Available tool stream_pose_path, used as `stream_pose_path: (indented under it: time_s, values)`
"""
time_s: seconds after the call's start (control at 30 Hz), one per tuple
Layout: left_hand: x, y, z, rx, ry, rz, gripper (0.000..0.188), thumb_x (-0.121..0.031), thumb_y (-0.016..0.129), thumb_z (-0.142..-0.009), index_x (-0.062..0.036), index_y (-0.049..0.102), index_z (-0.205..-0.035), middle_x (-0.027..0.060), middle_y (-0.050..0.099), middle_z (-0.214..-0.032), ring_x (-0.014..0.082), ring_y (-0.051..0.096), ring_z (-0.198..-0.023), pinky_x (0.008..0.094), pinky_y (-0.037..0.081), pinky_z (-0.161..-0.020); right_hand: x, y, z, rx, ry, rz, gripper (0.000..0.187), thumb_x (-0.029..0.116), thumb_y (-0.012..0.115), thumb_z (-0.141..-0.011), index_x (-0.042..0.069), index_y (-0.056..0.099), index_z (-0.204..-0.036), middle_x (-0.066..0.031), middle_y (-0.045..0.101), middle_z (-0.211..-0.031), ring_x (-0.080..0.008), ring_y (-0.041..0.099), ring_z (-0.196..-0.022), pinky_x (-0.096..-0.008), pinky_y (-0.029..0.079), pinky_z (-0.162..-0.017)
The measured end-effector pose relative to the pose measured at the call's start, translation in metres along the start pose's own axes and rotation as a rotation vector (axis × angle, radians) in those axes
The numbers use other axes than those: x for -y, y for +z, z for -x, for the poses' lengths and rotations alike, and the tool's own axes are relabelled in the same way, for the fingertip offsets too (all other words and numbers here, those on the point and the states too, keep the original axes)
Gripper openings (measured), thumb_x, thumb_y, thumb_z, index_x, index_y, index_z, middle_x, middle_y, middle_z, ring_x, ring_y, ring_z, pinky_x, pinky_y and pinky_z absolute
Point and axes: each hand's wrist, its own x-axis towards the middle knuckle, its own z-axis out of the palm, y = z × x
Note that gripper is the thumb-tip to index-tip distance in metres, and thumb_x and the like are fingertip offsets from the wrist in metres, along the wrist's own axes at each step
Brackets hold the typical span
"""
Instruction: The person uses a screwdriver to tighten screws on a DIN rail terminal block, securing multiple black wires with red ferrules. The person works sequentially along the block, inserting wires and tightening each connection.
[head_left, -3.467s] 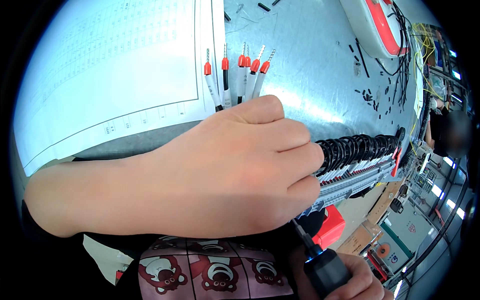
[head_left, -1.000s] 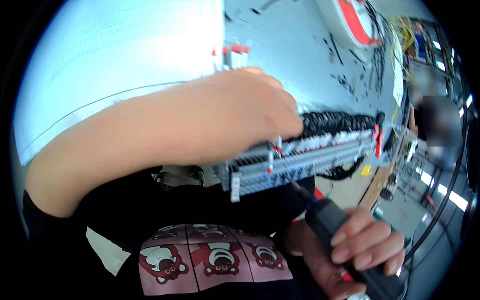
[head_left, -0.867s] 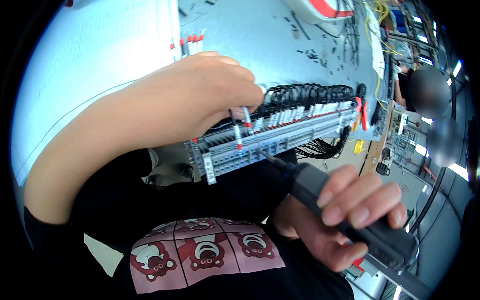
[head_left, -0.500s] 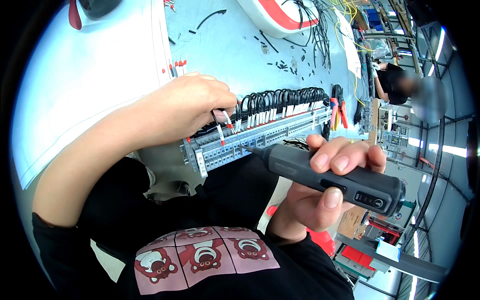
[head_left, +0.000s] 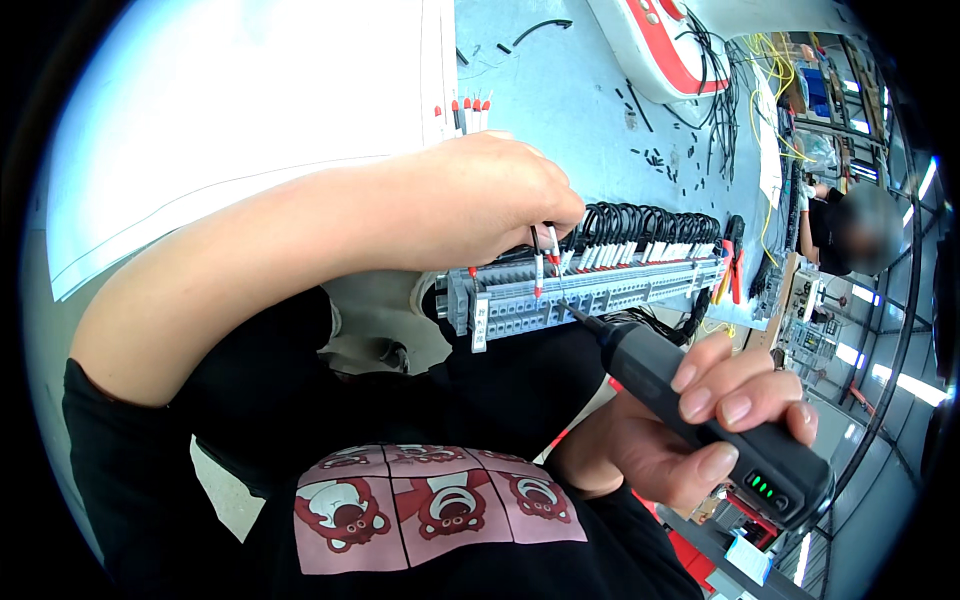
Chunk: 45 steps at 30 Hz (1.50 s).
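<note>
My left hand is closed, pinching a short black wire with white marker sleeves and red ferrule ends. The ends point down at the near end of a grey terminal block strip; whether they are fully inside is too small to tell. My right hand wraps round a dark electric screwdriver, whose green lights are lit. Its thin bit reaches the front of the strip, close to the held wire. A row of looped black wires stands along the strip's far side.
A large white sheet covers the table's left, with several red-tipped wires at its edge. Farther off are black scraps, a white-and-red machine and red-handled pliers. Another person works at far right.
The scene has shifted rightward in the picture. The screwdriver now slants more steeply, and its green lights have come on. My left hand still pinches the wire at the strip.
</note>
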Motion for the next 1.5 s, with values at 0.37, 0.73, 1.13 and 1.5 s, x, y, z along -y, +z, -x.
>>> stream_pose_path:
  time_s: [0.37,0.73,1.13,1.5]
  values:
    - [0.002,0.0,0.0,-0.03,0.007,0.03,0.003,0.0,0.056,-0.084,-0.0006,0.055,-0.082,0.0119,0.052,-0.074,0.0302,0.056,-0.082,0.0405,0.045,-0.083,-0.001,0.002,0.009,-0.008,-0.009,-0.035,0.057,0.014,0.072,-0.088,0.005,0.033,-0.129,-0.0066,0.05,-0.094,-0.017,0.053,-0.064,-0.0307,0.046,-0.056]
    - [-0.003,-0.002,-0.001,-0.028,-0.002,0.004,0.004,-0.001,0.058,-0.084,-0.0013,0.055,-0.081,0.011,0.052,-0.074,0.029,0.056,-0.083,0.0399,0.045,-0.085,0.002,0.007,0.009,-0.043,0.003,-0.049,0.06,0.012,0.075,-0.086,0.007,0.033,-0.128,-0.0068,0.051,-0.095,-0.0169,0.054,-0.064,-0.0302,0.046,-0.056]
    - [-0.003,-0.006,-0.002,-0.06,0.036,0.049,0.011,0.0,0.064,-0.079,-0.0046,0.064,-0.088,0.0063,0.056,-0.078,0.0256,0.058,-0.086,0.0382,0.044,-0.089,-0.002,-0.001,0.004,-0.093,-0.02,-0.103,0.057,0.01,0.075,-0.084,0.001,0.034,-0.123,-0.0072,0.052,-0.092,-0.0179,0.056,-0.064,-0.0293,0.05,-0.057]
    - [0.005,-0.011,-0.002,0.054,0.004,-0.078,0.006,-0.001,0.063,-0.077,-0.0045,0.059,-0.079,0.0066,0.049,-0.075,0.023,0.054,-0.077,0.0363,0.044,-0.077,-0.017,-0.002,0.005,-0.086,-0.06,-0.312,0.043,0.01,0.07,-0.086,0.003,0.047,-0.122,-0.0031,0.048,-0.087,-0.0153,0.05,-0.064,-0.0313,0.045,-0.058]
